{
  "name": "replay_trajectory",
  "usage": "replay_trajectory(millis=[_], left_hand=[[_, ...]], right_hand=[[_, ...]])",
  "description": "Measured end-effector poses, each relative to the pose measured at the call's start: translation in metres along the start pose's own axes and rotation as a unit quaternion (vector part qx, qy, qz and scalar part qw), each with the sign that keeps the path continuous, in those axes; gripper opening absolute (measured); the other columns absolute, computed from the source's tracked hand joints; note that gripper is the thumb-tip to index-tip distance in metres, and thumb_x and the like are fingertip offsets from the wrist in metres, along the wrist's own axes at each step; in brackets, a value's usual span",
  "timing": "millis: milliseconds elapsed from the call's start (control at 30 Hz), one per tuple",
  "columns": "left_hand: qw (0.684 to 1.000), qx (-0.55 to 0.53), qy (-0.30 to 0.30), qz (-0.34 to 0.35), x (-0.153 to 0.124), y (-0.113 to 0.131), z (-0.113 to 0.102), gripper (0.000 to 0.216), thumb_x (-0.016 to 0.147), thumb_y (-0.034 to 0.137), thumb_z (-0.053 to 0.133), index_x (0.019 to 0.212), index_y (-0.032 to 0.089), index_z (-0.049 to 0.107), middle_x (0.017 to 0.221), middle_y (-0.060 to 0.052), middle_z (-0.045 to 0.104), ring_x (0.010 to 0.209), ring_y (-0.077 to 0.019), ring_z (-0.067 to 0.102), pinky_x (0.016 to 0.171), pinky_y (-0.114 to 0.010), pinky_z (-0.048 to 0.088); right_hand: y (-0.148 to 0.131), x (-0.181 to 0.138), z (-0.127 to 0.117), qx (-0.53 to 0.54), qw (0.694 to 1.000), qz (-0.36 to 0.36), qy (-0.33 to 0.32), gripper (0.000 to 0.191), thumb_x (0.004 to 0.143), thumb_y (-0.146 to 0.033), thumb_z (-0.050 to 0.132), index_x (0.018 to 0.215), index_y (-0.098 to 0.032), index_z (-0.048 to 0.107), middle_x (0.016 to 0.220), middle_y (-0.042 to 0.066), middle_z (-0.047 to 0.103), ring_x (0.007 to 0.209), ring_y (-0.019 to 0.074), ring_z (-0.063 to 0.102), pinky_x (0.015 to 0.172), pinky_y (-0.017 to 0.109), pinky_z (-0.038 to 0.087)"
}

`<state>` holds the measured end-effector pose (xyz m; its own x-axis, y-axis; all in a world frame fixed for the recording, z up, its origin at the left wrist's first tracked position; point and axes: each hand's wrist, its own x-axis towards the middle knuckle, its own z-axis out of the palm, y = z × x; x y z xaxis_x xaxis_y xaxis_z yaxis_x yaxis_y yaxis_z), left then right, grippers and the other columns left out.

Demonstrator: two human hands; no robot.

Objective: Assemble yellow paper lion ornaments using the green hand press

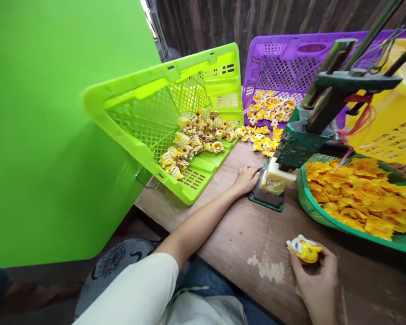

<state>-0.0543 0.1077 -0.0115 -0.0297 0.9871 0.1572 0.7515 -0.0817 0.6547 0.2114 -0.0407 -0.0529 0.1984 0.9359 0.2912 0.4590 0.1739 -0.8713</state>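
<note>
My right hand [316, 275] is closed on a small yellow and white plastic toy part [304, 249], an animal-like piece with dark spots, held above the wooden table near its front. My left hand [246, 179] rests on the table at the left edge of the bench press [299, 142], its fingers stretched toward the base plate; the fingertips are hard to make out. A cream-coloured block [273, 177] sits under the press ram, on the dark base plate [266, 202].
A lime-green crate [203, 176], lying on its side, holds yellow and white pieces. A purple crate [267, 49] behind holds more, with several loose pieces [264, 140] before it. At right stand a green basket [316, 210] of orange-yellow parts and a yellow crate [385, 131].
</note>
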Motion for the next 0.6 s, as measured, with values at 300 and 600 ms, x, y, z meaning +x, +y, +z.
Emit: replay_trajectory(millis=[300,600], left_hand=[[1.000,-0.001,-0.001,0.002,0.000,0.001,0.000,0.044,0.096,0.027,0.038,0.135,0.021,0.058,0.134,-0.004,0.065,0.119,-0.0243,0.052,0.106,-0.041,0.038],[1.000,0.006,-0.007,-0.008,-0.001,0.005,-0.005,0.045,0.097,0.027,0.038,0.136,0.021,0.057,0.135,-0.005,0.064,0.121,-0.0242,0.052,0.107,-0.041,0.038]], right_hand=[[-0.007,0.000,-0.002,0.002,1.000,0.007,-0.006,0.061,0.065,-0.050,0.081,0.110,-0.017,0.056,0.106,0.010,0.060,0.094,0.0236,0.060,0.088,0.041,0.052],[-0.004,0.002,-0.006,-0.048,0.998,0.007,0.038,0.061,0.066,-0.047,0.081,0.112,-0.017,0.057,0.107,0.011,0.059,0.096,0.0273,0.057,0.092,0.046,0.048]])
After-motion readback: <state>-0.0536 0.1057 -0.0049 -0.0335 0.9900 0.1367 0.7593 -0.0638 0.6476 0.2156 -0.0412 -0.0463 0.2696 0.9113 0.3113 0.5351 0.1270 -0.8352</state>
